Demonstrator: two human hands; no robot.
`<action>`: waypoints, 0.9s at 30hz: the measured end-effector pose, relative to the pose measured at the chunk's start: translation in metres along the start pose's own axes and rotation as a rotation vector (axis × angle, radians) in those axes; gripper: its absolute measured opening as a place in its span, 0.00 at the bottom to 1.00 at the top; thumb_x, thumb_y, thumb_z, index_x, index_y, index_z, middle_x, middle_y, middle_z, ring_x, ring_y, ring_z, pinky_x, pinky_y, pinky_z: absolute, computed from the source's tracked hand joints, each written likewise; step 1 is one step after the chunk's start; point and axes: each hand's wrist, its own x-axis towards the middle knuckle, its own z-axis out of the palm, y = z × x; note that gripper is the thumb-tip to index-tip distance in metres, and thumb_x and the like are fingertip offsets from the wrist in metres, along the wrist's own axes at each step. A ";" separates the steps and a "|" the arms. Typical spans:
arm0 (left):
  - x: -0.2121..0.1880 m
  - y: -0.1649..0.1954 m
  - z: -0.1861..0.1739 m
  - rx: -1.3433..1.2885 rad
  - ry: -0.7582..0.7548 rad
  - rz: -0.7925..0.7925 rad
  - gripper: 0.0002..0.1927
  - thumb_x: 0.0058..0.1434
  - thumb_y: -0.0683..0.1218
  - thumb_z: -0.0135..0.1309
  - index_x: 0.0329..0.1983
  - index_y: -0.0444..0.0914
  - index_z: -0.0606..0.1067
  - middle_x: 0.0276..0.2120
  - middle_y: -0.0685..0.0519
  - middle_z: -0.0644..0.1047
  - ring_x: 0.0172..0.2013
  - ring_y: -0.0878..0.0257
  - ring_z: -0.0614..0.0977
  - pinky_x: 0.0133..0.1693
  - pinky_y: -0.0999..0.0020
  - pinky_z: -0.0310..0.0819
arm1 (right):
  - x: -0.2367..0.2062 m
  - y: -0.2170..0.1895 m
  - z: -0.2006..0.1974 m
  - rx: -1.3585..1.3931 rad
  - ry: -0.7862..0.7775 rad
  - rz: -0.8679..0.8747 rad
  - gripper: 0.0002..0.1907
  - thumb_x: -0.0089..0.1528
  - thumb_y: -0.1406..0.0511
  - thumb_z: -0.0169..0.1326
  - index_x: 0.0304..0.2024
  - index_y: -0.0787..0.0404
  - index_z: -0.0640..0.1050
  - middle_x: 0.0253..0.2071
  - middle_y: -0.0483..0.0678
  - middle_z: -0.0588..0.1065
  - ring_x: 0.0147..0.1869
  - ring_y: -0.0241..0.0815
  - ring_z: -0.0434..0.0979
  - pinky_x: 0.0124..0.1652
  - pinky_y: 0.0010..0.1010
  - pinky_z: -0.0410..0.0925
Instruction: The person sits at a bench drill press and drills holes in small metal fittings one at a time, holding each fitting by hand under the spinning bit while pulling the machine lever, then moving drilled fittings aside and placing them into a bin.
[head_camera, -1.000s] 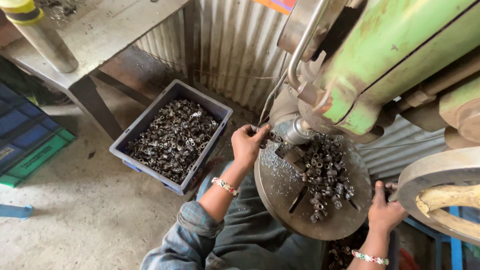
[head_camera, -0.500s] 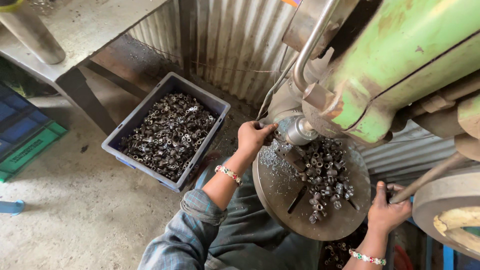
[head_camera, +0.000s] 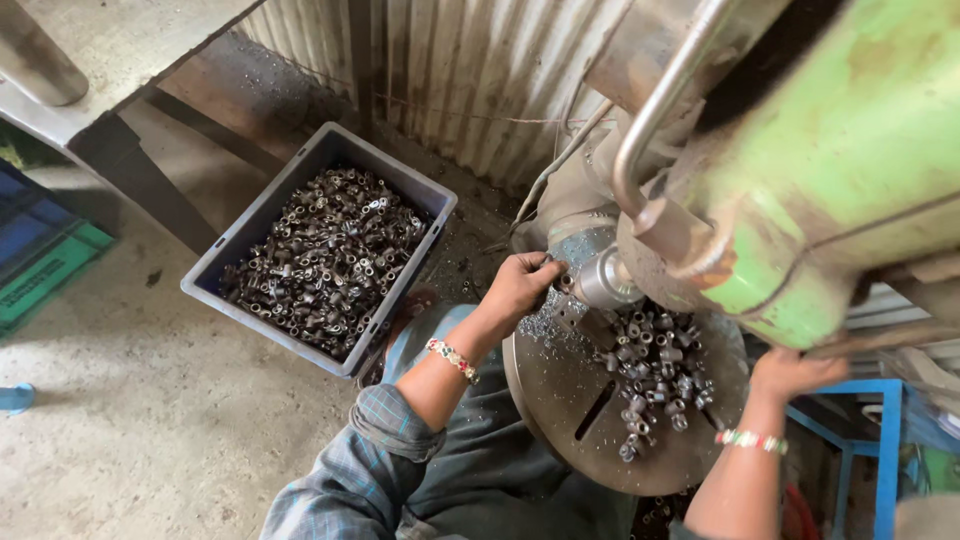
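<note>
My left hand (head_camera: 520, 285) reaches to the spindle (head_camera: 605, 280) of a green drilling machine (head_camera: 850, 170). Its fingers are curled and pinch a small metal part against the fixture there; the part itself is mostly hidden. My right hand (head_camera: 795, 372) is at the right edge of the round steel table (head_camera: 570, 430), closed around a lever bar (head_camera: 880, 335) under the machine head. A heap of small metal parts (head_camera: 655, 375) lies on the table between my hands. Both wrists wear beaded bracelets.
A grey plastic crate (head_camera: 300, 175) full of the same metal parts stands on the concrete floor at left. Behind it are a corrugated metal wall (head_camera: 450, 80) and a steel bench (head_camera: 120, 50). Blue and green crates (head_camera: 40, 260) sit far left, and a blue frame (head_camera: 885, 440) at right.
My left hand stays at the spindle. My right hand has risen a little toward the machine head. The view has shifted closer and to the right.
</note>
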 end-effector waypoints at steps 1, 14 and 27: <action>0.002 0.000 -0.001 0.016 -0.002 0.016 0.13 0.66 0.47 0.58 0.29 0.35 0.79 0.21 0.61 0.74 0.19 0.74 0.68 0.21 0.74 0.58 | 0.017 0.001 0.014 -0.041 0.005 -0.001 0.14 0.73 0.67 0.62 0.43 0.70 0.71 0.34 0.46 0.71 0.32 0.37 0.69 0.34 0.30 0.63; 0.007 0.004 0.007 0.025 0.034 0.048 0.12 0.66 0.46 0.57 0.31 0.33 0.80 0.21 0.60 0.74 0.20 0.73 0.68 0.23 0.74 0.60 | 0.035 -0.029 0.020 -0.160 -0.047 0.097 0.10 0.73 0.68 0.57 0.46 0.68 0.71 0.33 0.44 0.71 0.28 0.33 0.66 0.28 0.27 0.61; -0.003 0.015 0.015 0.131 0.190 0.041 0.15 0.64 0.50 0.58 0.32 0.32 0.82 0.19 0.57 0.75 0.20 0.71 0.70 0.24 0.71 0.63 | -0.062 -0.070 -0.107 0.157 -0.241 0.392 0.13 0.68 0.69 0.62 0.44 0.64 0.68 0.31 0.43 0.69 0.30 0.32 0.66 0.35 0.27 0.62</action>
